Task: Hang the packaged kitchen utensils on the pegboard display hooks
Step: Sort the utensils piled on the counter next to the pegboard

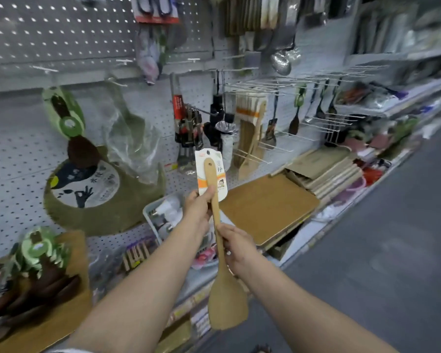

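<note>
Left hand: the left hand (197,203) is raised in front of the shelf, thumb and fingers pinching the lower edge of the card label (210,174) and the handle behind it.
Right hand: the right hand (236,244) sits just below and right of the left, fingers curled round the middle of the handle.
Wooden spatula: the wooden spatula (224,289) is held between both hands, nearly upright, handle end up, broad blade hanging below the right hand; it is not on any hook.
Card label: white with an orange band, wrapped on the top of the handle, above the left hand's thumb.
Pegboard: the grey pegboard (36,36) rises beyond both hands, blurred in the upper part.
Hooks: white wire hooks (262,86) stick out above and right of the hands; some carry goods, some are bare.
Hung spatulas: a bunch of wooden spatulas with orange-banded labels (250,123) hangs up and right of the left hand.
Dark utensils: black-handled tools (189,128) hang straight above the left hand.
Boards: a brown cutting board (267,207) lies on the shelf just right of the hands.
Round mat: a green round mat (87,194) leans on the pegboard left of the left arm.
Basket: a small grey basket (150,212) stands just left of the left wrist.
</note>
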The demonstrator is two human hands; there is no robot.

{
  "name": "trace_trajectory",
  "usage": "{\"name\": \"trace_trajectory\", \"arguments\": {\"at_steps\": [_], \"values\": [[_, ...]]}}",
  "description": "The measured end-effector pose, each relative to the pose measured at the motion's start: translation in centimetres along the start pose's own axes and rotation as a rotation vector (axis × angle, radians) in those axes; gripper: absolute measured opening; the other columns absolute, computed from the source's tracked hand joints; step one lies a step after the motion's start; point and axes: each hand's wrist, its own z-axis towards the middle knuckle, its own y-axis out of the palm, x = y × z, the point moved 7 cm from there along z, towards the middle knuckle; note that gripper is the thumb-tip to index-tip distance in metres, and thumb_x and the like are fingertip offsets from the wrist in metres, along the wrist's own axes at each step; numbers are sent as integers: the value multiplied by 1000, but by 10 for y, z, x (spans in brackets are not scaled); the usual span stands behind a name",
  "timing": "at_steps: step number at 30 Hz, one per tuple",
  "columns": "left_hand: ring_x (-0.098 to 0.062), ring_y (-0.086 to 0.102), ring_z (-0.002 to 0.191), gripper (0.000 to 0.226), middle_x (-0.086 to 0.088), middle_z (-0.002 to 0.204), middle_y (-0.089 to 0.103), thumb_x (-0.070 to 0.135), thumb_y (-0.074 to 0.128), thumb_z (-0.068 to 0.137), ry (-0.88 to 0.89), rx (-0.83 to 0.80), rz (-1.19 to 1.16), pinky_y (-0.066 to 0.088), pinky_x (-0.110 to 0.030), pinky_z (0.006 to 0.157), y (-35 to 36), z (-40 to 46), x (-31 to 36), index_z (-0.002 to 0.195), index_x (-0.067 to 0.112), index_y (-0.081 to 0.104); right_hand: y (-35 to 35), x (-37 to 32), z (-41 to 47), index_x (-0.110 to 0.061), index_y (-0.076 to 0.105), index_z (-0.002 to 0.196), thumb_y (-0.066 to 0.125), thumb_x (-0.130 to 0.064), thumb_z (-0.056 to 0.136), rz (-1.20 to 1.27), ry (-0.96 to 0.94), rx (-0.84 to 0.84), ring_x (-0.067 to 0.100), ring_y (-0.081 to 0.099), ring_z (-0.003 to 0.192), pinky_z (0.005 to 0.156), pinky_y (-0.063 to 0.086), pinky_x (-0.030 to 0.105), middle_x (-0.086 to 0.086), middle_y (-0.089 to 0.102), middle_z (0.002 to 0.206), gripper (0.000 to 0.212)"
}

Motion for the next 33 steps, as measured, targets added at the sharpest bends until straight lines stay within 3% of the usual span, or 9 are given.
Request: {"name": "trace_trajectory", "arguments": {"at_steps": [7, 11, 15, 22, 28, 33], "values": [[-17, 56, 64, 13, -1, 72, 66, 14, 74, 91, -59, -78, -29, 43, -28, 58, 132, 73, -36, 85, 16, 62, -84, -87, 88, -14, 74, 95, 68, -21, 96, 15, -52, 74, 20, 53, 60, 59, 47, 30, 9, 61, 73, 9], [-15, 56, 60, 15, 5, 58, 64, 14, 72, 92, -72, -99, -41, 42, -28, 55, 207, 120, -43, 84, 18, 59, -123, -142, 141, -15, 73, 99, 67, -21, 97, -16, -74, 103, 16, 55, 55, 53, 45, 26, 4, 63, 69, 9], [-14, 60, 70, 7, 2, 80, 68, 16, 71, 93, -76, -126, -52, 44, -29, 60, 272, 169, -48, 93, 22, 66, -156, -193, 186, -13, 73, 101, 68, -20, 96, -33, -94, 122, 15, 57, 56, 54, 46, 27, 3, 65, 69, 10], [-15, 61, 64, 12, 2, 73, 68, 12, 73, 90, -116, -157, -42, 43, -27, 57, 365, 214, -74, 88, 18, 63, -216, -246, 248, -10, 73, 109, 68, -22, 96, -4, -82, 163, 12, 51, 49, 51, 41, 25, -4, 58, 55, 19], [-17, 62, 73, 14, 1, 81, 70, 13, 77, 88, -77, -133, -85, 46, -32, 70, 429, 251, -80, 87, 16, 63, -251, -296, 314, -10, 73, 117, 69, -20, 95, 26, -115, 67, 15, 62, 65, 52, 47, 22, 8, 70, 89, 25], [-19, 65, 80, 12, -2, 89, 72, 14, 76, 88, 9, -15, -170, 49, -31, 68, 455, 273, -74, 94, 15, 65, -264, -334, 358, -7, 73, 113, 72, -19, 93, -40, -78, -74, 16, 64, 69, 55, 50, 23, 9, 71, 90, 23]]}}
